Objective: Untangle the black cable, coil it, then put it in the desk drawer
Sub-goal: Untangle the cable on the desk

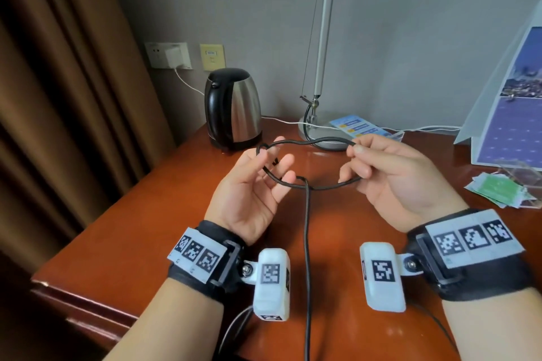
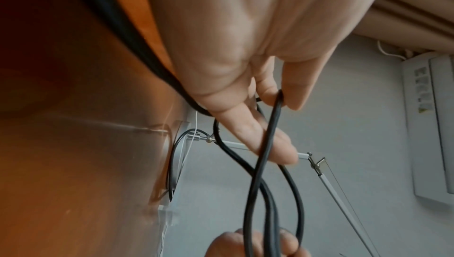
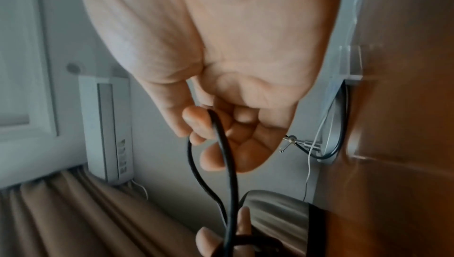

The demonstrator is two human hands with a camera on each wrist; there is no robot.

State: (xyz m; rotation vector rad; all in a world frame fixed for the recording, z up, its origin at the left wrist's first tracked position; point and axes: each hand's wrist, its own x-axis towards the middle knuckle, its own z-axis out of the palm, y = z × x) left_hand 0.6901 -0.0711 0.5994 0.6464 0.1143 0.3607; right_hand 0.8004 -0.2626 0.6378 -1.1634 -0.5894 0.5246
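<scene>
The black cable (image 1: pixel 307 141) forms a loop stretched between both hands above the reddish wooden desk (image 1: pixel 146 228). My left hand (image 1: pixel 258 182), palm up, pinches one end of the loop between thumb and fingers, and the cable (image 2: pixel 270 131) crosses its fingers. At the other end my right hand (image 1: pixel 378 164) grips the loop with curled fingers, the cable (image 3: pixel 222 144) passing under the thumb. A long tail of the cable (image 1: pixel 307 258) hangs from the loop straight toward me over the desk's front edge. No drawer is visible.
A steel and black kettle (image 1: pixel 233 108) stands at the back left. A desk lamp base (image 1: pixel 322 132) with its pole sits behind the hands. A white charger cord (image 1: pixel 281 120) runs along the wall. A calendar stand (image 1: pixel 510 102) and green papers (image 1: pixel 498 189) lie right.
</scene>
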